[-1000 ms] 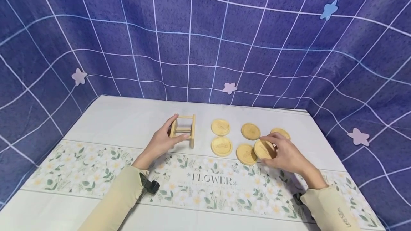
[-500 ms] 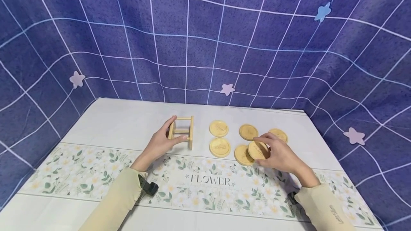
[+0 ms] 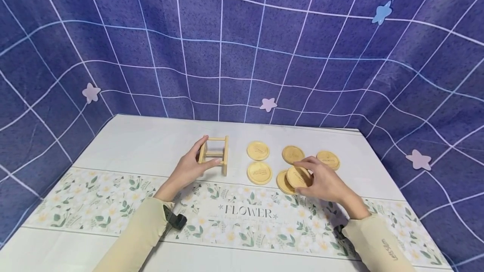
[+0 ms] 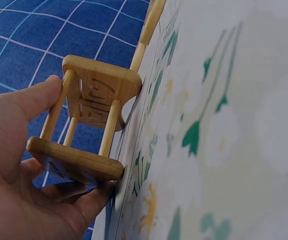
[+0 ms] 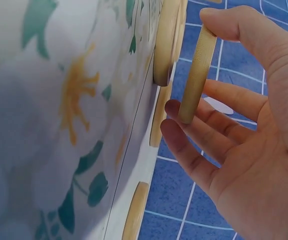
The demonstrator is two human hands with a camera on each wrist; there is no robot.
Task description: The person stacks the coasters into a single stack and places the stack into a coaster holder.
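My left hand (image 3: 188,166) grips a small wooden coaster holder (image 3: 226,156), two end panels joined by thin rods, standing on the table. In the left wrist view the thumb lies against a rod of the holder (image 4: 79,159) and the fingers curl around the near panel. My right hand (image 3: 326,181) pinches a round wooden coaster (image 3: 300,177) by its edges, thumb on one side and fingers on the other. That coaster partly covers another coaster (image 3: 282,183) on the table. The right wrist view shows the held coaster (image 5: 199,75) edge-on, raised off the cloth.
Two coasters, a far one (image 3: 258,150) and a near one (image 3: 259,173), lie right of the holder. Two more, one (image 3: 293,154) behind the right hand and one (image 3: 328,160) farther right, lie flat. A flower-printed cloth (image 3: 248,210) covers the table; a blue grid curtain (image 3: 242,70) hangs behind.
My right hand has carried its coaster leftward, so it overlaps more of the coaster below. The coaster at far right is more exposed. My left hand keeps its grip on the holder.
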